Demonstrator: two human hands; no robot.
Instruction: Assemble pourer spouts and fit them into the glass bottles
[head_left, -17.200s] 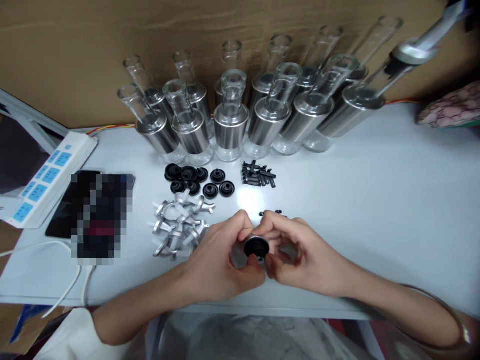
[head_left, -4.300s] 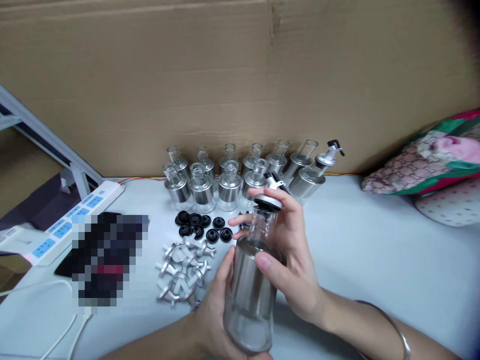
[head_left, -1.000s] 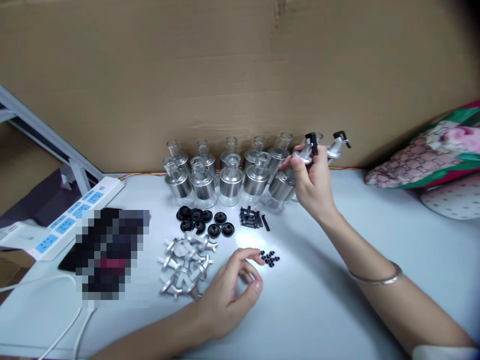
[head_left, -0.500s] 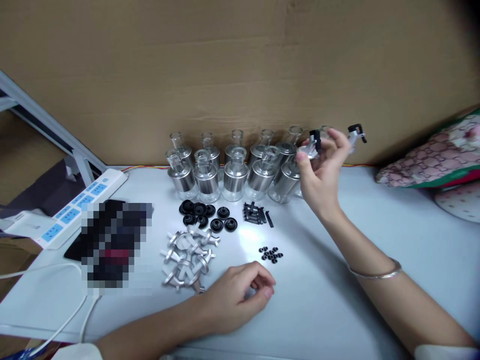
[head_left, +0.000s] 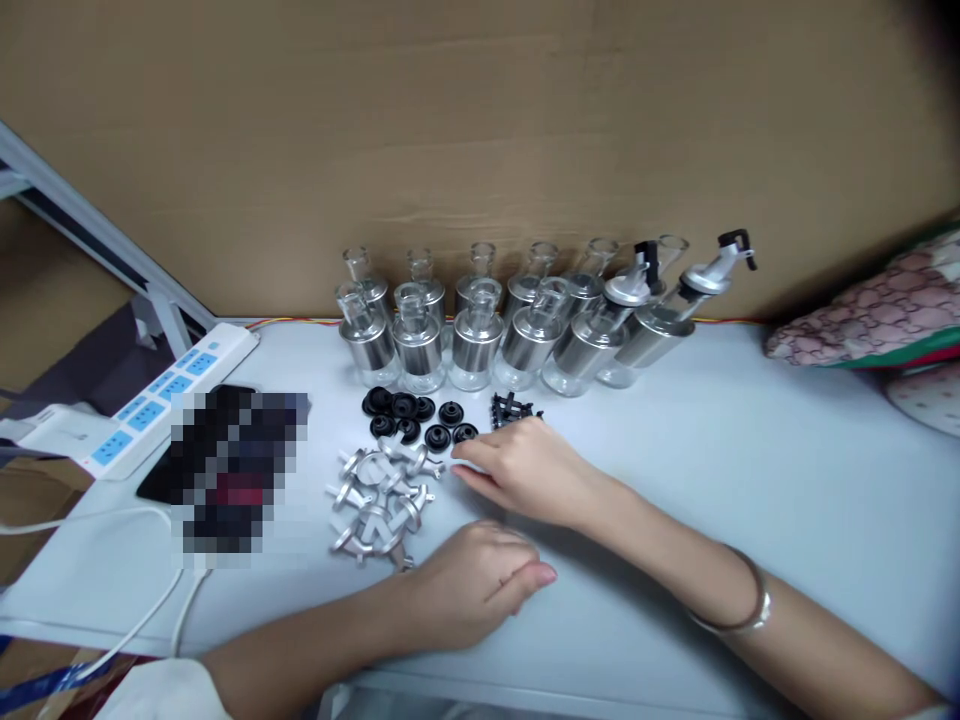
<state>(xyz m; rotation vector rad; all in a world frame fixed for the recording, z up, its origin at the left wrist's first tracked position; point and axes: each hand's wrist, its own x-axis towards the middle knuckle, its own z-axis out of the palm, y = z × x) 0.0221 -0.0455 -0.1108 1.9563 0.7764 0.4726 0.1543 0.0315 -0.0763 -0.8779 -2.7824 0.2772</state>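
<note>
My right hand point(head_left: 525, 470) lies low over the white table point(head_left: 750, 470), fingers stretched out to the left and open. Its fingertips are beside the pile of silver metal spout parts point(head_left: 379, 495) and just below the black rubber caps point(head_left: 420, 420). The heap of small black pins point(head_left: 510, 408) sits right behind its knuckles. My left hand point(head_left: 480, 585) rests on the table near the front edge, its fingers curled under so that anything inside is hidden. Glass bottles with steel sleeves point(head_left: 472, 340) stand in two rows at the back. Two at the right carry pourers point(head_left: 637, 280), point(head_left: 720, 265).
A white power strip point(head_left: 150, 410) and a blurred dark phone point(head_left: 232, 470) lie at the left, with a white cable point(head_left: 150, 620) running off the front edge. A cardboard wall point(head_left: 480, 130) closes the back. A patterned cushion point(head_left: 862, 310) sits at the far right.
My right hand let go of the bottle with the pourer at the back row and came down and left to the parts. My left hand stayed curled near the front.
</note>
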